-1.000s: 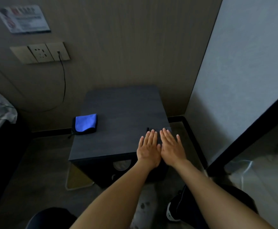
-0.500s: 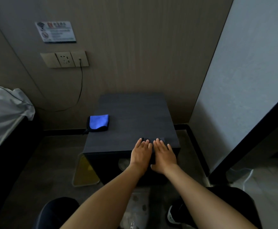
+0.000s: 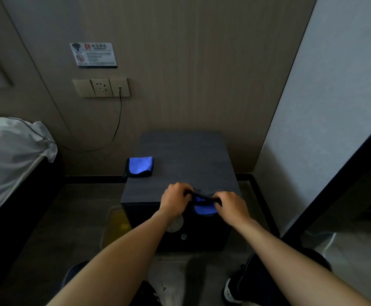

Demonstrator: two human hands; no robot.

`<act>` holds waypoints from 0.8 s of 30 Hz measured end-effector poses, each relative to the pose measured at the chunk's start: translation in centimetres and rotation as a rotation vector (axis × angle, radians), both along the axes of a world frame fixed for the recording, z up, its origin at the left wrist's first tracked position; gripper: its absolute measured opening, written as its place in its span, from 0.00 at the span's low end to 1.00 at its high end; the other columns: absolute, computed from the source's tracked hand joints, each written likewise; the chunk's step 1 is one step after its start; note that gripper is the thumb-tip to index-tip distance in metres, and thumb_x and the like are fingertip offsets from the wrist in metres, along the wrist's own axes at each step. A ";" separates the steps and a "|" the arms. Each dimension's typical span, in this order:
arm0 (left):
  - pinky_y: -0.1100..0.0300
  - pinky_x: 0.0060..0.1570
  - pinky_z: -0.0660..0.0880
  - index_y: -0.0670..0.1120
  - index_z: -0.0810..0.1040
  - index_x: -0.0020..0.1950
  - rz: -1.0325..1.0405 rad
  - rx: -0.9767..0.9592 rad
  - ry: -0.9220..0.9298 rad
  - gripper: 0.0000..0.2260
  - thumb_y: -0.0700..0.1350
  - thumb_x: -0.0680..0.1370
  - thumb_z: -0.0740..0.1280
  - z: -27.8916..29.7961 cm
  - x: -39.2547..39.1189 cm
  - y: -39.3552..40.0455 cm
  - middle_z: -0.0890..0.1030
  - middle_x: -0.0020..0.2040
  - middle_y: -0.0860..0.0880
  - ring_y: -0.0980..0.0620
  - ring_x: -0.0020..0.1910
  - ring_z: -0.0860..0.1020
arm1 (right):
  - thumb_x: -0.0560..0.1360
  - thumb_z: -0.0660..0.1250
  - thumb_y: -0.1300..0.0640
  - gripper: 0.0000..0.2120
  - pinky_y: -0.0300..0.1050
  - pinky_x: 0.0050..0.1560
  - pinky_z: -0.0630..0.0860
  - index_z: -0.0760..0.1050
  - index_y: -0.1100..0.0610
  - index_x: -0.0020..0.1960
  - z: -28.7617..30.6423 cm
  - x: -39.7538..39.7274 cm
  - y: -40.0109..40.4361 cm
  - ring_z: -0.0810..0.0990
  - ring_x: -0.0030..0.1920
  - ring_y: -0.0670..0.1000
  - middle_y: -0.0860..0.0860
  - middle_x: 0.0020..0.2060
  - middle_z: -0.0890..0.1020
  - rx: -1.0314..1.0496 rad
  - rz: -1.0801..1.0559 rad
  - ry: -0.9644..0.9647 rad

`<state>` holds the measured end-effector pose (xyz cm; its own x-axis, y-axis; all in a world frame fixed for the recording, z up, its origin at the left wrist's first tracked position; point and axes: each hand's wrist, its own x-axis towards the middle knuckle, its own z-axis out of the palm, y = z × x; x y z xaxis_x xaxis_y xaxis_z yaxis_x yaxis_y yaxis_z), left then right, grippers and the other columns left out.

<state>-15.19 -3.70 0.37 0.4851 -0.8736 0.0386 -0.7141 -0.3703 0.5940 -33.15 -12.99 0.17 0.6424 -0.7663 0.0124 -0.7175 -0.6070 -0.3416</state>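
Raised from flat under spread palms to the front edge of the cabinet: blue-faced cloth, pinched along its upper edge by the curled left hand and right hand. Keep both pinches level and taut, well apart from the folded blue cloth at the left edge.

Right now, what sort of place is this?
Probably a hotel room: a bed with white bedding, a dark bedside cabinet, and a Wi-Fi notice above the wall sockets.

Soft, fleecy blue microfibre cloth with dark binding; same nap on folded cloth at ten o'clock; matt, wood-grained dark nightstand top.
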 end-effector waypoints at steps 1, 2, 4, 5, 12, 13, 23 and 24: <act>0.54 0.48 0.80 0.57 0.84 0.49 0.007 -0.046 0.040 0.09 0.48 0.71 0.68 0.4 0.2 -0.2 0.86 0.45 0.55 0.53 0.47 0.83 | 0.76 0.66 0.52 0.09 0.48 0.46 0.78 0.80 0.47 0.56 0.6 0.0 -0.2 0.83 0.53 0.54 0.48 0.50 0.84 0.007 -0.014 -0.031; 0.55 0.48 0.80 0.56 0.85 0.47 0.001 -0.094 0.078 0.08 0.47 0.71 0.70 0.9 0.4 -0.4 0.86 0.43 0.56 0.57 0.45 0.83 | 0.76 0.66 0.50 0.07 0.47 0.44 0.78 0.80 0.47 0.53 1.2 0.0 -0.4 0.83 0.51 0.54 0.48 0.48 0.85 0.020 -0.023 -0.067; 0.57 0.49 0.79 0.52 0.85 0.45 -0.020 -0.156 0.110 0.05 0.44 0.72 0.72 2.1 0.8 -0.9 0.85 0.42 0.56 0.59 0.43 0.82 | 0.77 0.67 0.50 0.05 0.47 0.41 0.77 0.80 0.48 0.48 2.4 0.0 -0.9 0.83 0.48 0.53 0.47 0.43 0.84 0.062 -0.047 -0.129; 0.58 0.50 0.78 0.50 0.85 0.46 -0.033 -0.160 0.121 0.04 0.43 0.73 0.72 2.7 0.9 -1.2 0.85 0.43 0.55 0.58 0.43 0.82 | 0.77 0.66 0.50 0.05 0.47 0.40 0.77 0.80 0.49 0.47 3.1 0.1 -1.0 0.83 0.46 0.52 0.47 0.42 0.84 0.085 -0.065 -0.150; 0.63 0.42 0.67 0.49 0.74 0.50 -0.100 -0.228 0.179 0.02 0.43 0.80 0.63 5.7 1.5 -1.4 0.81 0.45 0.53 0.54 0.45 0.78 | 0.74 0.68 0.52 0.03 0.47 0.46 0.80 0.80 0.46 0.45 6.2 1.0 -1.7 0.82 0.45 0.47 0.42 0.41 0.83 0.185 -0.156 -0.245; 0.64 0.42 0.67 0.49 0.74 0.50 -0.100 -0.242 0.172 0.02 0.43 0.80 0.63 6.0 1.7 -1.4 0.81 0.46 0.53 0.55 0.45 0.77 | 0.75 0.67 0.51 0.03 0.48 0.47 0.80 0.80 0.47 0.44 6.5 1.1 -1.8 0.82 0.45 0.48 0.43 0.41 0.83 0.199 -0.170 -0.257; 0.55 0.50 0.73 0.46 0.76 0.56 -0.042 -0.034 0.250 0.15 0.57 0.79 0.65 7.5 5.1 -1.3 0.81 0.51 0.48 0.48 0.51 0.79 | 0.81 0.62 0.52 0.13 0.45 0.44 0.69 0.77 0.59 0.44 9.2 1.9 -2.4 0.75 0.40 0.49 0.49 0.34 0.76 0.453 -0.063 -0.410; 0.55 0.52 0.74 0.47 0.76 0.57 -0.055 0.012 0.307 0.17 0.59 0.77 0.67 7.7 5.4 -1.2 0.81 0.52 0.50 0.50 0.52 0.79 | 0.81 0.61 0.52 0.13 0.44 0.43 0.68 0.76 0.59 0.43 9.6 1.9 -2.4 0.74 0.39 0.48 0.50 0.34 0.75 0.481 -0.044 -0.431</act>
